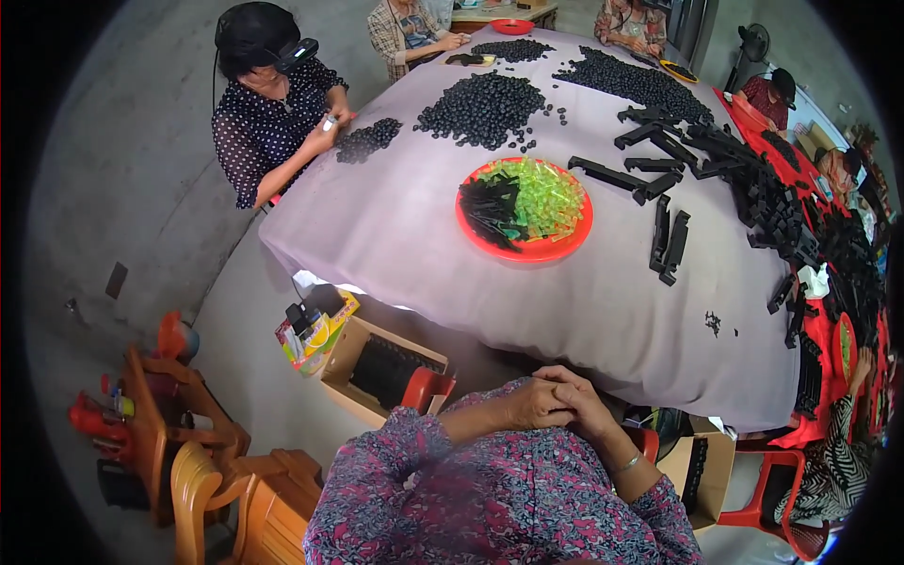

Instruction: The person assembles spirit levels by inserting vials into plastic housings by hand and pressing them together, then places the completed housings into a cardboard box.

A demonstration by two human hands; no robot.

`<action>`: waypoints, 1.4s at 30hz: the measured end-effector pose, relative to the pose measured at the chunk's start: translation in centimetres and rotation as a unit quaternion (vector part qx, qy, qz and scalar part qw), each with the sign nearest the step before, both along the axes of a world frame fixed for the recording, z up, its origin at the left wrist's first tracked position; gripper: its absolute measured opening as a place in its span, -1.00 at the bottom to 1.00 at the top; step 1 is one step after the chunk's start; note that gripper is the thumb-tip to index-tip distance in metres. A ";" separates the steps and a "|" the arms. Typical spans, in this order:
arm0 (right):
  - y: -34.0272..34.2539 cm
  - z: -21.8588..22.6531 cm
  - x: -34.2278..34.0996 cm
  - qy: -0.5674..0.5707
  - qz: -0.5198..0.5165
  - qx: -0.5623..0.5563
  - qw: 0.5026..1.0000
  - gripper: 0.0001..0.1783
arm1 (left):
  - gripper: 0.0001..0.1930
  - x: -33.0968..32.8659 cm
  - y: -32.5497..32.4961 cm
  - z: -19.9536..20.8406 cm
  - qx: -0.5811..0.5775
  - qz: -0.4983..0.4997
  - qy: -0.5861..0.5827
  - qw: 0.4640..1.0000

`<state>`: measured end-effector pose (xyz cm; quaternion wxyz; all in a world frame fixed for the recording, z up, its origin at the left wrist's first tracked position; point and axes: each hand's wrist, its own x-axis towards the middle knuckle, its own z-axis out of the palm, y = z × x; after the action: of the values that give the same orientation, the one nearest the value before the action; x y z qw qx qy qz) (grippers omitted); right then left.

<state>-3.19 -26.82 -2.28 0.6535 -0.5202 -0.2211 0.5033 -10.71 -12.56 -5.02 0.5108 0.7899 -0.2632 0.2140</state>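
red plate (537, 252) on mauve-grey tablecloth (395, 226), pale floor (235, 301) beside

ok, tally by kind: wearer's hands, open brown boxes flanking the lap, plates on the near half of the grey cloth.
Hands: 2 (left hand, right hand, together)
Open brown boxes: 2 (left box, right box)
Red plate: 1
Total: 5

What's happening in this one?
The wearer's left hand and right hand are clasped together, with nothing visible in them. On the cloth-covered table ahead stands a red plate of green pieces and black strips, with heaps of small black parts beyond. At the left, a co-worker's hands hold a small pale object.
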 end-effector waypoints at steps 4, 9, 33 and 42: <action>0.4 0.4 -0.2 0.048 -0.007 0.011 0.999 -0.44 | -0.76 -0.1 0.0 0.5 0.003 0.025 -0.013 1.000; 0.1 -3.5 0.4 0.030 -0.043 -0.025 0.998 -0.52 | -0.55 -0.2 -0.7 -0.1 -0.028 0.101 0.201 0.974; 0.5 -1.7 0.0 -0.292 -0.003 -0.138 0.946 -0.61 | -0.79 0.0 0.1 1.3 -0.308 0.018 0.404 0.861; 0.1 -4.7 -0.3 -0.141 -0.045 -0.092 0.985 -0.55 | -0.54 0.2 -0.2 1.1 -0.246 0.117 0.363 0.891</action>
<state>-3.46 -26.71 -6.96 0.5874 -0.6532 -0.2404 0.4130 -10.53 -12.80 -3.96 0.7201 0.6866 0.0964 0.0286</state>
